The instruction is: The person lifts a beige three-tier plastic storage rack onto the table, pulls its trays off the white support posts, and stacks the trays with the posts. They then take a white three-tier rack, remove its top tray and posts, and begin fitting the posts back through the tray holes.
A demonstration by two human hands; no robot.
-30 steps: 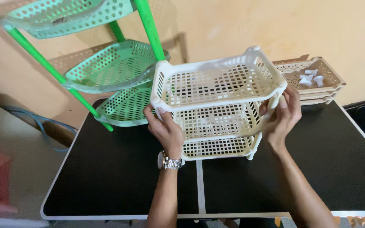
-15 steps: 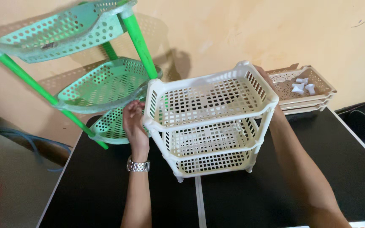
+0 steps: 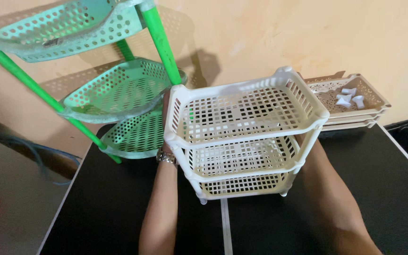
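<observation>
White three-tier rack (image 3: pixel 244 137) stands upright on the black worktop (image 3: pixel 95 212), long axis vertical, tiers stacked flat, front face toward the camera and its wider side running left to right. It sits between both forearms, near the middle seam of the worktop.

Left hand (image 3: pixel 166 106): mostly hidden behind the rack's left rear corner, only a sliver shows above the wristwatch (image 3: pixel 166 157); it seems to press the rack's back-left post, but how far open it is, cannot tell. Right hand: fully hidden behind the rack's right side, forearm runs up to the lower right post; grip not visible.

Just beyond the left hand, touching or nearly so, a green three-tier corner rack (image 3: pixel 119 89) leans tilted, its green poles slanting. Farther right of the right hand, against the wall, a stack of beige trays (image 3: pixel 376 101) lies flat with small white connector pieces (image 3: pixel 348 97) in the top one.
</observation>
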